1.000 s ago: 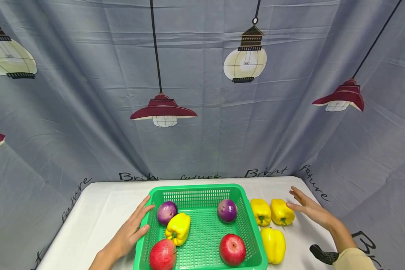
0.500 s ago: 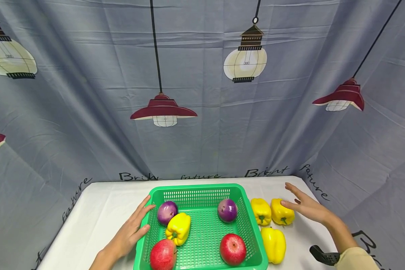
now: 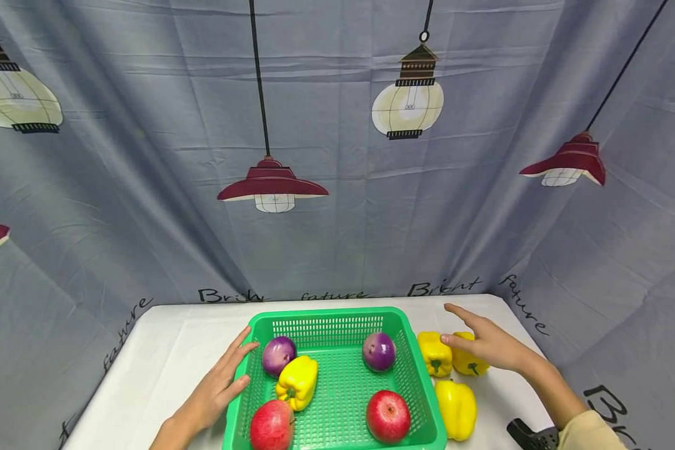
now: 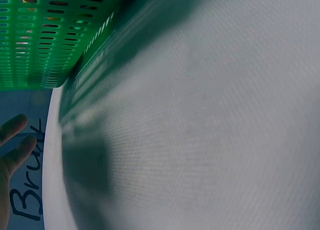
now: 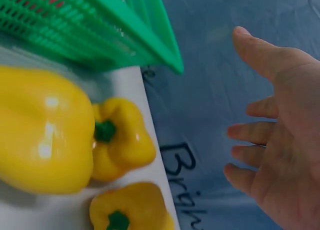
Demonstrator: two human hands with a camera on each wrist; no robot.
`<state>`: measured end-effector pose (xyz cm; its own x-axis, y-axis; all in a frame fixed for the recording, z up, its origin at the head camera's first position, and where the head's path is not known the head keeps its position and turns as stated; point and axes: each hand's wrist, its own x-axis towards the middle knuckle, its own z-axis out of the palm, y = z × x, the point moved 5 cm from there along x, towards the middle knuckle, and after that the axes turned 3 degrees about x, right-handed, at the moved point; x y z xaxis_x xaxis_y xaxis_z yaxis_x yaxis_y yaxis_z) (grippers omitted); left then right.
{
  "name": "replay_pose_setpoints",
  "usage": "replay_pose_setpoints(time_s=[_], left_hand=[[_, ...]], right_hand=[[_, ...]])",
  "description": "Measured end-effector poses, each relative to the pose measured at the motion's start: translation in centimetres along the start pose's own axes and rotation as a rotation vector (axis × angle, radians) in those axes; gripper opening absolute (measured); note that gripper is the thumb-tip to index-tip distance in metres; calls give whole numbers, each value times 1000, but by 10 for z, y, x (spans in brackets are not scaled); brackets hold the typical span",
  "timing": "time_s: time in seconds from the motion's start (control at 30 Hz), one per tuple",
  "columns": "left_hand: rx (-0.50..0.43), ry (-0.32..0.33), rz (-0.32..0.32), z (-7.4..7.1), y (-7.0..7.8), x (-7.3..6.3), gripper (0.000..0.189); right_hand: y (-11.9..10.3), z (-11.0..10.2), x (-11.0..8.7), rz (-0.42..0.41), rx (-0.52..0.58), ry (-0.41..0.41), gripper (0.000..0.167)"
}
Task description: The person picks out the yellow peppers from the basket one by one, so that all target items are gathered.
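My left hand (image 3: 210, 390) rests at the left rim of a green plastic basket (image 3: 337, 310), fingers spread and relaxed. Over the yellow bell peppers to the right of the basket hovers my right hand (image 3: 492, 340), empty, thumb apart from the fingers. It partly covers the rear right pepper (image 3: 472, 362) in the head view. Beside that one sits another pepper (image 3: 434, 353), and a third pepper (image 3: 455, 409) lies nearer. The right wrist view shows the right palm (image 5: 295, 140) with loosely extended fingers, above the peppers (image 5: 45, 130).
In the basket are two purple onions (image 3: 379, 351), a yellow bell pepper (image 3: 297, 381) and two red round fruits (image 3: 388, 417). The basket stands on a white-covered table (image 3: 169, 350). A grey curtain (image 3: 337, 237) with printed lamps hangs behind the table.
My right hand has moved left, from the right side of the rear right pepper to over it, toward the basket. The left hand and the basket have stayed in place.
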<state>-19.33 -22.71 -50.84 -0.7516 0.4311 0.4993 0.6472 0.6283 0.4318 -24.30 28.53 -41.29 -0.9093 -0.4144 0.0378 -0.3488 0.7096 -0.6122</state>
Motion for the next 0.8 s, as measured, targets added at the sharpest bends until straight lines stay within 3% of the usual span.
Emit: replay_pose_setpoints(time_s=[0.27, 0.53, 0.8], left_hand=[[13, 7, 9, -1, 0, -1, 59], [10, -3, -14, 1, -1, 0, 59], [22, 13, 21, -2, 2, 1, 59]], right_hand=[[-28, 13, 6, -51, 12, -22, 71], [-55, 34, 16, -131, 59, -118, 74], [-82, 52, 23, -151, 129, -180, 77]])
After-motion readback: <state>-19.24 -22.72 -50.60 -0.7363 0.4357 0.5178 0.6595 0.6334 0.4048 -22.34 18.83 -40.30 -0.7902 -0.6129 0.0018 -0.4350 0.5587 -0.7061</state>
